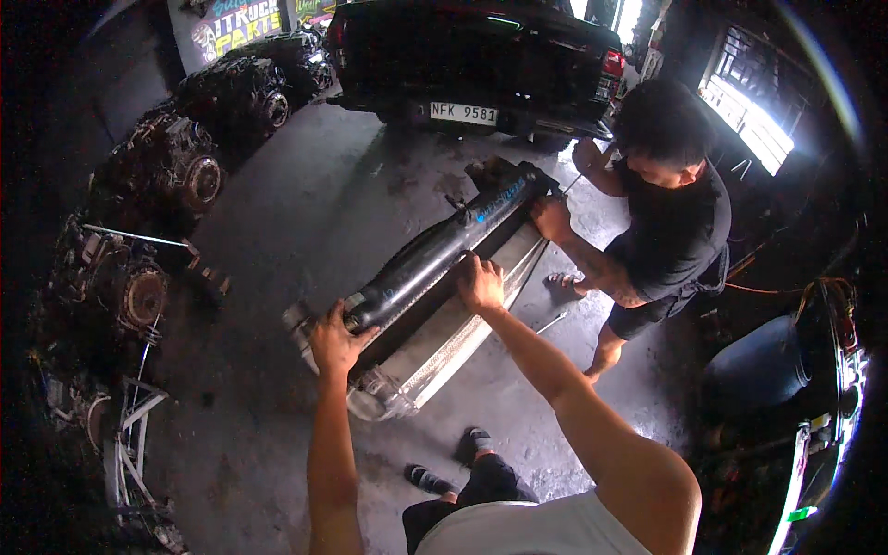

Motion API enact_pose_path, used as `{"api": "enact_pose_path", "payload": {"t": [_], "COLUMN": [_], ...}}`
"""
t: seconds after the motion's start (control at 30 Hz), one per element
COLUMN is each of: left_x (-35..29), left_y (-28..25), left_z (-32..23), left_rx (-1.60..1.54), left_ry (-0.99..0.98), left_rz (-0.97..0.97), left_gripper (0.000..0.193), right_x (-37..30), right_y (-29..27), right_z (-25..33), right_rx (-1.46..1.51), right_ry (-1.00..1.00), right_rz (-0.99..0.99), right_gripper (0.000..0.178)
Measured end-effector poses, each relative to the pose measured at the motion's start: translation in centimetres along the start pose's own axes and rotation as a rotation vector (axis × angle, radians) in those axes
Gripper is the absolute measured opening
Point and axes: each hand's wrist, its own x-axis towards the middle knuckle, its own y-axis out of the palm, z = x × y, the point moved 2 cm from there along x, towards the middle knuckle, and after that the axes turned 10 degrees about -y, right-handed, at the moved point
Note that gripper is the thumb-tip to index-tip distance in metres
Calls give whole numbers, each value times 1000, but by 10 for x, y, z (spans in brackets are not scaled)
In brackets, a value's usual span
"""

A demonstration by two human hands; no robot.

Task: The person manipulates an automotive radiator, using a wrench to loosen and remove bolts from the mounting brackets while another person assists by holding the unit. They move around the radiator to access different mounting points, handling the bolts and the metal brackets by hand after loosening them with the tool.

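A long radiator (435,259) stands slanting across the floor in front of me, its black tank on top with blue handwriting near the far end. Along its right side runs a silvery finned core (444,350) with rounded metal ends. My left hand (339,340) grips the near end of the black tank, thumb to the right. Farther along, my right hand (481,284) is bent over the edge between tank and silvery core; its fingertips are partly hidden. At the far end, a co-worker's hand (552,218) rests on the radiator, and their other hand (592,159) holds a thin rod-like tool (573,183).
The co-worker (666,203) bends over from the right. A black pickup truck (472,65) is parked behind the radiator. Greasy engines and gearboxes (139,287) line the left side. A metal tool (552,323) lies on the floor, and a blue drum (763,365) sits at right.
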Motion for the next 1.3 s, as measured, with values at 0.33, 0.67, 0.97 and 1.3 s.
{"api": "enact_pose_path", "payload": {"t": [0.33, 0.67, 0.97, 1.3], "left_x": [1, -1, -1, -4], "left_y": [-4, -13, -12, -19], "left_z": [-3, -10, -10, -11], "left_rx": [37, 41, 88, 55], "left_ry": [-2, 17, 55, 1], "left_rz": [4, -8, -100, -21], "left_gripper": [85, 84, 84, 82], "right_x": [2, -1, 3, 0], "right_y": [1, -5, -6, -10], "right_z": [-1, 1, -2, 8], "right_rx": [16, 42, 92, 60], "right_ry": [16, 8, -46, -10], "right_rz": [-6, 3, 2, 13], "right_gripper": [66, 67, 63, 61]}}
